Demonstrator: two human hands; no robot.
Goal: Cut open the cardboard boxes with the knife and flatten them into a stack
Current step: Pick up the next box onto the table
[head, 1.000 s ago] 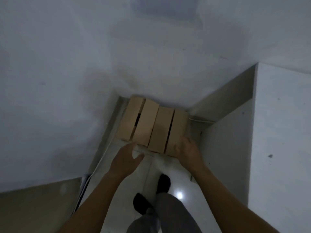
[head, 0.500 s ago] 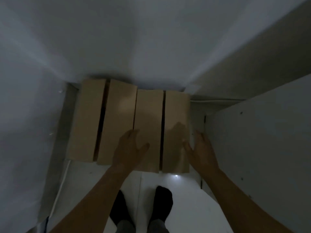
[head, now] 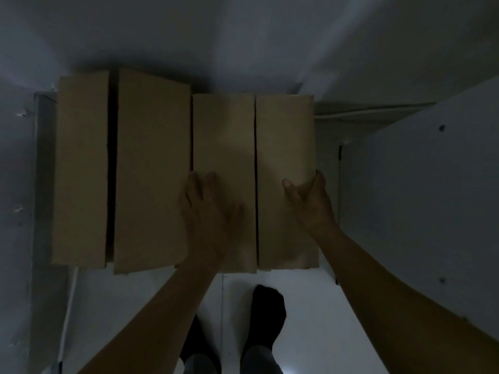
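Two brown cardboard boxes stand side by side on the floor against the wall, each with its two top flaps closed. The left box shows a dark gap between its flaps. My left hand lies flat on the left flap of the right box, fingers pointing away near its left edge. At that box's right edge my right hand grips, thumb on top and fingers down the side. No knife is in view.
White walls close in on the left and behind the boxes. A white panel or cabinet side stands tight to the right. My feet in dark socks stand on the white tiled floor just in front of the boxes. The light is dim.
I have leaned in over the boxes, so they look larger. My left hand has come down onto the right box's top, and my right hand has closed round its right edge.
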